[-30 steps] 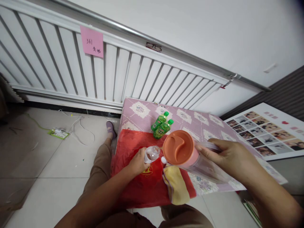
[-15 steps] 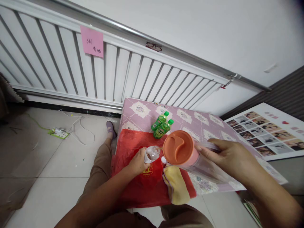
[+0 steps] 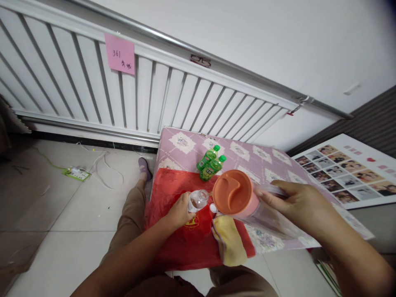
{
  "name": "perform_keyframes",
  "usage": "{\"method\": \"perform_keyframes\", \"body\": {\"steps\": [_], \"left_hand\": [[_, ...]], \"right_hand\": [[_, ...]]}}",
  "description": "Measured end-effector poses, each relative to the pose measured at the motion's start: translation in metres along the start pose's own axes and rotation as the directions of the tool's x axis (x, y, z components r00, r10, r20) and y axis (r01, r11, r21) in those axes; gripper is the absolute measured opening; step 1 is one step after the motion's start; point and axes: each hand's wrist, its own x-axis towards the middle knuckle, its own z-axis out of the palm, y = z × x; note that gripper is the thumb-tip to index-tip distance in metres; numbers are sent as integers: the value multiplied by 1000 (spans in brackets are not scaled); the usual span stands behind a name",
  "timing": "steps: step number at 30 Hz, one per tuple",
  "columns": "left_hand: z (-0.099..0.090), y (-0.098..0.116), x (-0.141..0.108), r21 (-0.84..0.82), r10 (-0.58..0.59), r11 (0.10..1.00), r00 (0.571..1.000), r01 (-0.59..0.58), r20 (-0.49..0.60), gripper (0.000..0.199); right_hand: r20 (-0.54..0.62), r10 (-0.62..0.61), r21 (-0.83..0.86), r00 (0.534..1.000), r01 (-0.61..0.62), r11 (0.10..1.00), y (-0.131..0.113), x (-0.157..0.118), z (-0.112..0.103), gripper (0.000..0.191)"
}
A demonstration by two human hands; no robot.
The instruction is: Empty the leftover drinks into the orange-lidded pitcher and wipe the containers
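My left hand (image 3: 180,211) is wrapped round a clear plastic bottle (image 3: 198,199) with a white label and no cap on its mouth. In my right hand (image 3: 289,202) is the handle of a clear pitcher (image 3: 272,220) with an orange lid (image 3: 232,192). The pitcher is tilted to the left, its lid's edge close to the bottle's mouth. A thin brownish stream seems to run between them. Just below the lid's edge lies a white bottle cap (image 3: 213,208). A folded yellow cloth (image 3: 230,241) rests on the red cloth (image 3: 182,251) nearby.
Two green bottles (image 3: 211,168) stand behind my hands on the table's flowered purple cover (image 3: 188,144). A white radiator (image 3: 185,103) runs along the wall behind. A photo board (image 3: 346,169) leans at the right. A power strip (image 3: 76,174) with cables lies on the left floor.
Both hands, the bottle and the tilted pitcher stay almost exactly where they were. No clear movement shows elsewhere.
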Motion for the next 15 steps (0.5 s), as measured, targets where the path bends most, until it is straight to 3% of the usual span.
{"method": "perform_keyframes", "body": {"steps": [3,15], "left_hand": [[0,2,0,-7,-8,1000,1000,8,6,62],[0,2,0,-29,-24,999,1000,24,8,63]], "right_hand": [[93,4,29,996,-6,1000,-1,0,-2,51],[62,-40,37,997,38,999,-4,0,-3,59]]}}
